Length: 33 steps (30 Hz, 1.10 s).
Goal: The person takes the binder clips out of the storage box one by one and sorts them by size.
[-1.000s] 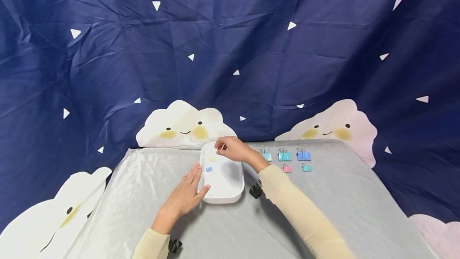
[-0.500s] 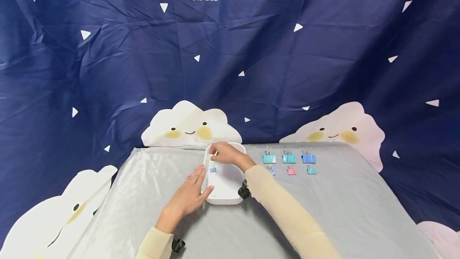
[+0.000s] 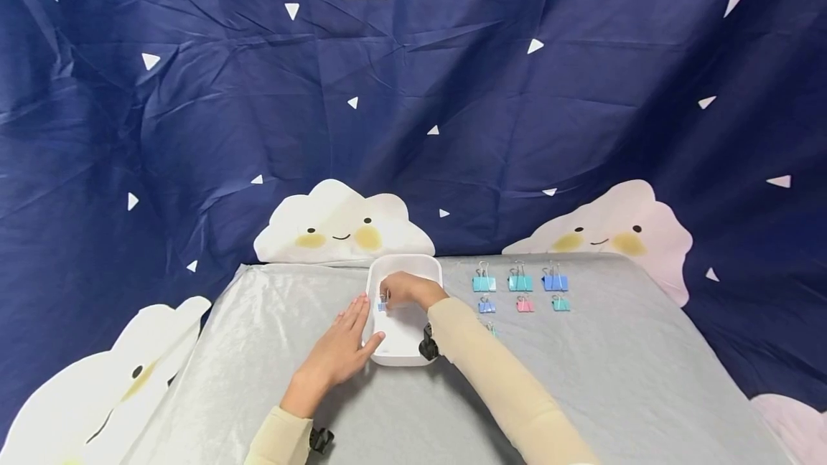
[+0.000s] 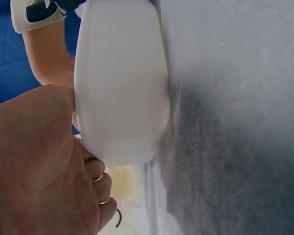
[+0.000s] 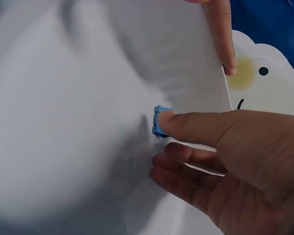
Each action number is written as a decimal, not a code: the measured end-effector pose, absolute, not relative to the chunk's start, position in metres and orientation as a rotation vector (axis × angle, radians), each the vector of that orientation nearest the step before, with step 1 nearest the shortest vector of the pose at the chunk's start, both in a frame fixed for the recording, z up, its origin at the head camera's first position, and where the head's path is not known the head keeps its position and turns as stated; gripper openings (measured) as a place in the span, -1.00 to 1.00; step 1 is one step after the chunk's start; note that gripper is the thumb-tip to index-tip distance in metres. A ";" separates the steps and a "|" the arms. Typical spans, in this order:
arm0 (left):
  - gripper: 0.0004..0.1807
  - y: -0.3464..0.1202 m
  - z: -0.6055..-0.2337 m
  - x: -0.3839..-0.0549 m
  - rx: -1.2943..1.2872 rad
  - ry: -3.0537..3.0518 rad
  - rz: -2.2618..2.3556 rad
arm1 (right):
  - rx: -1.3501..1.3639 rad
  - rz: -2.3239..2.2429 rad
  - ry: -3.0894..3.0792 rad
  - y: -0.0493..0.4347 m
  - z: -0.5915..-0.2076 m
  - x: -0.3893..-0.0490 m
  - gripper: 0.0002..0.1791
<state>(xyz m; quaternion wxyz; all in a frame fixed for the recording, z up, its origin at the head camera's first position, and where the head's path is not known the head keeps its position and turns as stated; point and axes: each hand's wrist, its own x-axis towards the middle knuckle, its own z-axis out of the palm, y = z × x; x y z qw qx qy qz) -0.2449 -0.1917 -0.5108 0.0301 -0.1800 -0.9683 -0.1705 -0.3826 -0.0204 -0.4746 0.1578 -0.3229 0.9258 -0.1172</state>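
A white rectangular plastic box (image 3: 395,350) stands on the grey cloth. My left hand (image 3: 339,343) lies along its left side, fingers extended at the rim; in the left wrist view the palm (image 4: 34,161) faces the box's outer wall (image 4: 122,83). My right hand (image 3: 408,289) reaches down inside the box. In the right wrist view its thumb (image 5: 201,127) and forefinger pinch a small blue binder clip (image 5: 156,128) by the box's inner wall, the other fingers loosely bent below. From the head, only part of that clip (image 3: 381,306) shows beside the fingers.
Right of the box, binder clips stand in rows: large teal ones (image 3: 520,283) and a blue one (image 3: 555,283), then small blue (image 3: 487,306), pink (image 3: 525,306) and teal (image 3: 561,304) ones. Another small clip (image 3: 492,329) peeks out above the right sleeve. A dark blue curtain (image 3: 413,92) hangs behind.
My right hand has come from the box's far end down into it, to the blue clip. The yellow clip seen earlier is out of sight. My left hand has stayed at the rim.
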 end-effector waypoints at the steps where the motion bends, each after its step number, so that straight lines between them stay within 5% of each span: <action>1: -0.13 -0.191 -0.510 -0.245 -0.552 -2.988 -0.527 | -0.911 -0.320 2.644 -0.020 -0.474 -0.382 -0.85; 3: -0.13 -0.191 -0.510 -0.245 -0.550 -2.989 -0.529 | -0.895 -0.306 2.642 -0.019 -0.474 -0.382 -0.94; 13: -0.13 -0.191 -0.511 -0.246 -0.549 -2.986 -0.534 | -0.894 -0.461 2.682 -0.017 -0.476 -0.388 -0.72; 33: -0.09 -0.195 -0.522 -0.249 -0.554 -2.944 -0.554 | -0.867 -0.642 2.680 -0.005 -0.474 -0.389 -0.84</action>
